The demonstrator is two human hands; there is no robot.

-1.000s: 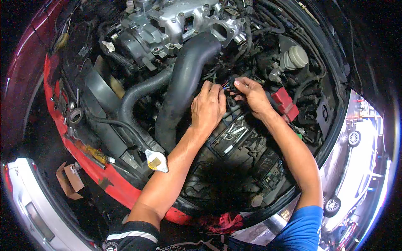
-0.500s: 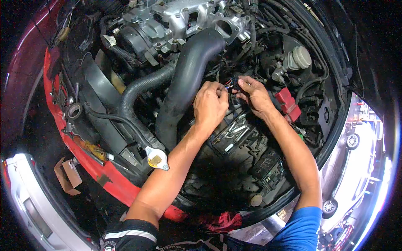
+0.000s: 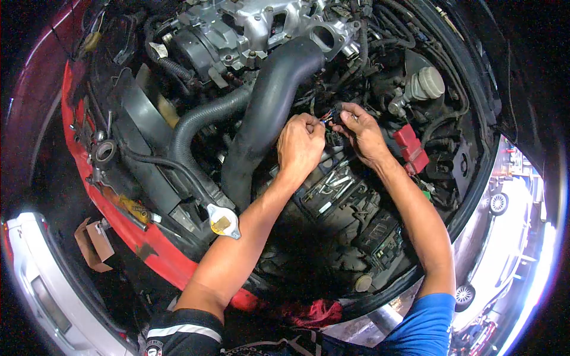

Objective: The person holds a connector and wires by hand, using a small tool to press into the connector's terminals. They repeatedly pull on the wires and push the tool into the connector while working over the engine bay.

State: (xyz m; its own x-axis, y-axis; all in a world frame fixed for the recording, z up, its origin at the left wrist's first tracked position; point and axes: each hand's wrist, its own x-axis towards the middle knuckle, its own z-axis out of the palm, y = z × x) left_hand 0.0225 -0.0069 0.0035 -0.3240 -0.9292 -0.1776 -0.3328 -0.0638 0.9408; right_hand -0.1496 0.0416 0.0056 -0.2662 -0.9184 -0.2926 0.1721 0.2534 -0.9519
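Observation:
Deep in the engine bay, my right hand point(image 3: 363, 137) grips a small black wiring connector point(image 3: 336, 113) between thumb and fingers. Thin coloured wires point(image 3: 326, 118) run from it towards my left hand point(image 3: 301, 144), whose fingertips are pinched together on them; the exact grip is partly hidden by the fingers. Both hands are close together, just right of a thick black intake hose point(image 3: 267, 110). Below them, several metal tools point(image 3: 334, 185) lie on a dark tray-like surface.
A radiator cap point(image 3: 222, 221) sits by my left forearm. To the right are a red plastic cover point(image 3: 410, 149) and a fluid reservoir with a pale cap point(image 3: 428, 83). The silver intake manifold point(image 3: 261, 26) is at the top. The red front panel point(image 3: 160, 252) edges the bay.
The view has shifted slightly. My hands stay at the connector with small finger movements, and the coloured wires between them show a little more clearly now.

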